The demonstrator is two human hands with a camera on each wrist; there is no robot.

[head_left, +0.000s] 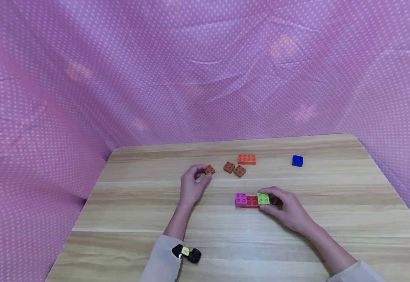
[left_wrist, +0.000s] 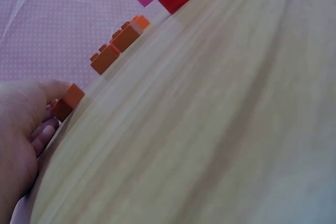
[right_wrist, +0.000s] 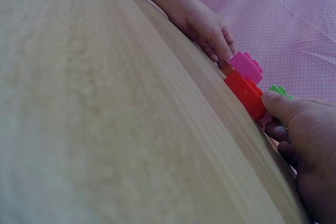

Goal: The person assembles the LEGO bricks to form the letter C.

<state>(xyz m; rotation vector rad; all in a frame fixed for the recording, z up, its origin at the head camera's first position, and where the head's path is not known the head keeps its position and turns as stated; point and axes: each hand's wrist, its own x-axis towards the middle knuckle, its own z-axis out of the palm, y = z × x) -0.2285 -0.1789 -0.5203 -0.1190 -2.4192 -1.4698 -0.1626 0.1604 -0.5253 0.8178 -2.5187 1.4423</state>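
Observation:
My left hand point(head_left: 192, 186) pinches a small brown toy brick point(head_left: 210, 169) between thumb and fingers, low over the table. In the left wrist view, that brown brick point(left_wrist: 69, 102) sits at the fingertips, right by the wood. With thumb and fingers at its sides, my right hand point(head_left: 291, 211) grips a lime green brick point(head_left: 263, 198). This green brick is at the right end of a longer red brick point(head_left: 251, 201). On the red brick's left end sits a pink brick point(head_left: 241, 199), its studs facing up. Red studs show between the pink and green bricks.
Two more brown bricks point(head_left: 229, 167) lie just right of my left hand. Behind them is a long orange brick point(head_left: 246, 159). A blue brick point(head_left: 297, 161) lies farther right on the wooden table point(head_left: 120, 219). Pink dotted cloth point(head_left: 197, 78) hangs around the table's back and sides.

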